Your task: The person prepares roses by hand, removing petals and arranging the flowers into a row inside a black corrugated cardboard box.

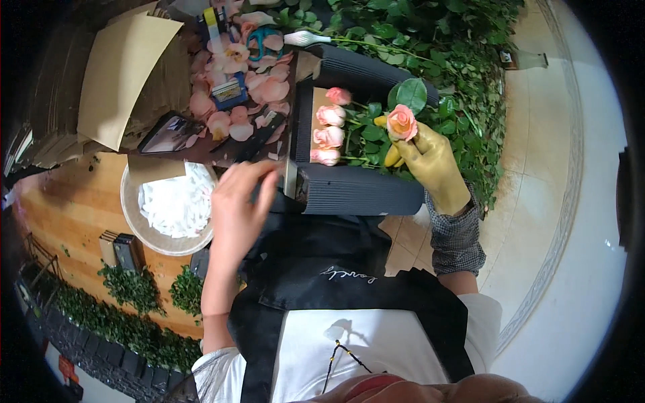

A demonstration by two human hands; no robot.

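Shows a single pink rose [402, 121], peach-tinted and partly open, with layered petals curled around a tighter centre. Sits in the fingers of the right hand [428, 153], facing upward. Hides its stem behind the petals and hand.

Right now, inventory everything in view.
Ridged panels: 2, black, centre
Laid roses: 4, pink, between panels
Large rose: 1, peach-pink, centre right
Netted bud: 1, white, top centre
Petals: many, pink, upper left
Scissors: 1, teal, among petals
Box: 1, blue, among petals
Phone: 1, dark, beside petals
Cardboard: stack, tan, upper left
Bowl: 1, pale, left
Small pieces: many, white, in bowl
Foliage: masses, green, upper right and lower left
Bottle: 1, clear, upper right
Apron: 1, black, torso
Left hand: 1, bare, beside bowl
Right hand: 1, yellow-gloved, holding rose
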